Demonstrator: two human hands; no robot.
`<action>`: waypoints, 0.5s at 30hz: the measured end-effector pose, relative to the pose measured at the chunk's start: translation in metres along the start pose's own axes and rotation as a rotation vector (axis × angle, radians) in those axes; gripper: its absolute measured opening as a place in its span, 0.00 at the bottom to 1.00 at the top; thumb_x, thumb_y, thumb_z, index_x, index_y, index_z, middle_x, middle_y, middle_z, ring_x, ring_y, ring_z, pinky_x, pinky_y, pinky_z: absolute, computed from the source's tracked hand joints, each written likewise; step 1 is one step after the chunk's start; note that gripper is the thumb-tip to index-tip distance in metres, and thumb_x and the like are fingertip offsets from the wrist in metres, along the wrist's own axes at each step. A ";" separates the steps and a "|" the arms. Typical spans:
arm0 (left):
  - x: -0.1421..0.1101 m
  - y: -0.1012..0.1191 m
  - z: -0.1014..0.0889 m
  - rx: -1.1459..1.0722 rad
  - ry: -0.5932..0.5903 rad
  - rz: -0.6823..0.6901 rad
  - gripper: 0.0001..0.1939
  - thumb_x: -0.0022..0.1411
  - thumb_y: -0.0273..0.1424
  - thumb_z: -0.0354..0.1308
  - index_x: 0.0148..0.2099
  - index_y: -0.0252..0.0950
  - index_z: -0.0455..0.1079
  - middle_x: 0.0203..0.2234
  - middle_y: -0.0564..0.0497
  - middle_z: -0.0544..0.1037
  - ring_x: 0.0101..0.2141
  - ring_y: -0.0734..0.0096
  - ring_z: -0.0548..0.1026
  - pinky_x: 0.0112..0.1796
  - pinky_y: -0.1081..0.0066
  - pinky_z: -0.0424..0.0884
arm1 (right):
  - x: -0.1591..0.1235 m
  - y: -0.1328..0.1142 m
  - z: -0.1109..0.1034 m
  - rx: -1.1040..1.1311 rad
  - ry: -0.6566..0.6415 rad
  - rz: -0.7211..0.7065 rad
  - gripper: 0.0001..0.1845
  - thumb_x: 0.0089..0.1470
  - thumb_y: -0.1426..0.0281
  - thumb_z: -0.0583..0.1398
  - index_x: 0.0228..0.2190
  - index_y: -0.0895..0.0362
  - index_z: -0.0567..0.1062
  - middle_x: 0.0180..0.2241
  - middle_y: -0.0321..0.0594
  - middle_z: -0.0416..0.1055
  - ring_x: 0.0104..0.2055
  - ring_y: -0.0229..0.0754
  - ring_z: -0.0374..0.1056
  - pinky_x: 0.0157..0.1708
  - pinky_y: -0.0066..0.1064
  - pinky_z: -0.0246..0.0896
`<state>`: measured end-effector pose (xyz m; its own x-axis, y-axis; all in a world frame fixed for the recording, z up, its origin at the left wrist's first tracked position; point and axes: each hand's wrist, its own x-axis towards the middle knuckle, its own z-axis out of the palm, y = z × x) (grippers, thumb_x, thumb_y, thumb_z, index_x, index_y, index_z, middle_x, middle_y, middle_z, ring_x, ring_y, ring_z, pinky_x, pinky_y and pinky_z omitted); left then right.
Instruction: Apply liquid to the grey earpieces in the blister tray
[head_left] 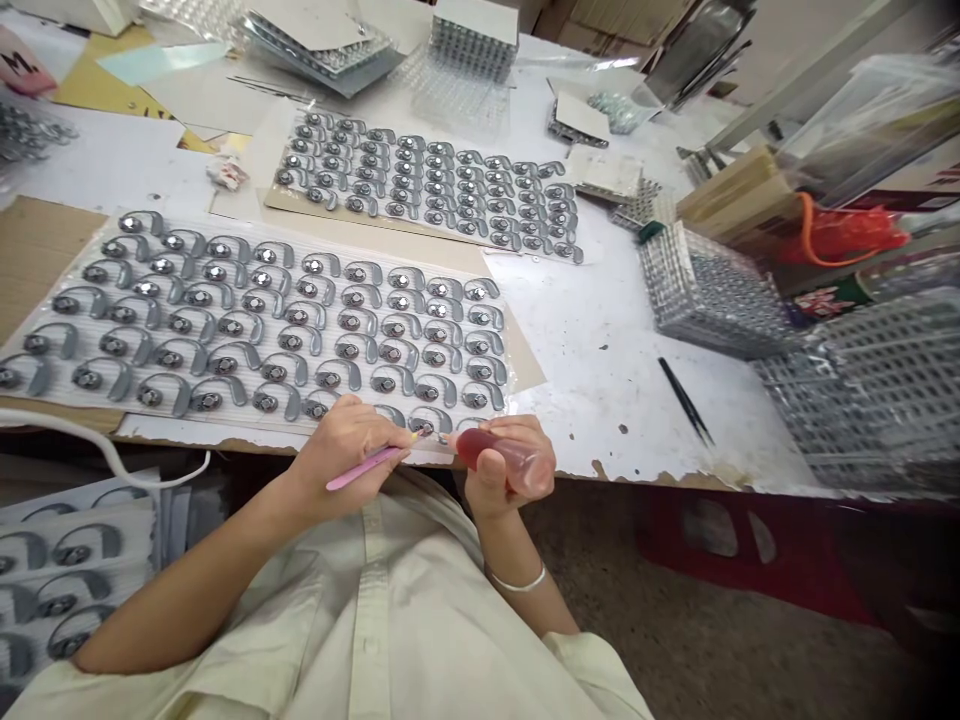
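Observation:
My left hand (349, 450) is closed around a slim pink pen-like tool (366, 468); its tip, at a piece in the near row, is too small to make out. My right hand (517, 465) grips a soft squeeze bottle (506, 460) of reddish liquid, its nozzle aimed left toward that same spot. Grey hook-shaped pieces with shiny round ends fill the white ribbed sheet (489, 262) in rows. Both hands rest over the sheet's front edge. The nearest hook-shaped piece (429, 422) lies between the two tips, partly hidden by my fingers.
A second board of hook pieces (427, 180) lies behind. Black tweezers (684, 400) rest at right, near stacked clear trays (705, 290). A white cable (97, 440) crosses the left front edge. More sheets with pieces (75, 560) sit lower left.

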<state>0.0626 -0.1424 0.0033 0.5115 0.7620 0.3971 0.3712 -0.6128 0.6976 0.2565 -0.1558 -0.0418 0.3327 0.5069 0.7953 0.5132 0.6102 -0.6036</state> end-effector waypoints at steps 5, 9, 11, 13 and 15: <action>-0.001 -0.003 0.001 -0.007 0.003 -0.007 0.07 0.61 0.23 0.56 0.38 0.38 0.73 0.29 0.54 0.80 0.27 0.74 0.75 0.36 0.68 0.61 | 0.000 0.000 -0.001 0.053 -0.012 -0.012 0.10 0.51 0.64 0.61 0.33 0.57 0.69 0.25 0.35 0.65 0.28 0.40 0.66 0.24 0.36 0.64; 0.000 -0.005 0.002 -0.013 0.020 0.003 0.06 0.61 0.24 0.56 0.37 0.37 0.73 0.29 0.52 0.80 0.26 0.73 0.75 0.36 0.67 0.62 | 0.000 0.001 -0.001 0.033 -0.029 -0.011 0.11 0.52 0.62 0.60 0.33 0.56 0.69 0.25 0.35 0.65 0.27 0.40 0.66 0.22 0.35 0.63; 0.000 -0.006 0.002 -0.018 0.024 0.005 0.05 0.60 0.23 0.56 0.36 0.37 0.73 0.29 0.53 0.80 0.26 0.73 0.75 0.36 0.67 0.62 | 0.000 0.001 -0.001 0.021 -0.042 -0.010 0.11 0.52 0.61 0.59 0.33 0.56 0.68 0.25 0.35 0.64 0.27 0.40 0.66 0.22 0.35 0.63; 0.000 -0.006 0.002 -0.022 0.018 0.002 0.06 0.60 0.23 0.57 0.36 0.37 0.73 0.29 0.53 0.80 0.26 0.74 0.75 0.36 0.68 0.62 | 0.000 0.001 -0.001 0.035 -0.043 -0.011 0.11 0.51 0.61 0.60 0.33 0.56 0.68 0.25 0.35 0.65 0.26 0.40 0.66 0.22 0.35 0.63; 0.000 -0.007 0.001 -0.031 0.018 0.004 0.06 0.60 0.22 0.57 0.36 0.37 0.73 0.29 0.54 0.80 0.26 0.75 0.75 0.36 0.68 0.62 | 0.001 0.000 0.000 0.074 -0.045 -0.002 0.11 0.51 0.62 0.61 0.33 0.57 0.69 0.25 0.35 0.65 0.27 0.40 0.66 0.22 0.35 0.63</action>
<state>0.0613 -0.1385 -0.0022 0.4989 0.7635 0.4101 0.3451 -0.6091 0.7141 0.2569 -0.1556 -0.0414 0.2952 0.5316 0.7939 0.4533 0.6536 -0.6061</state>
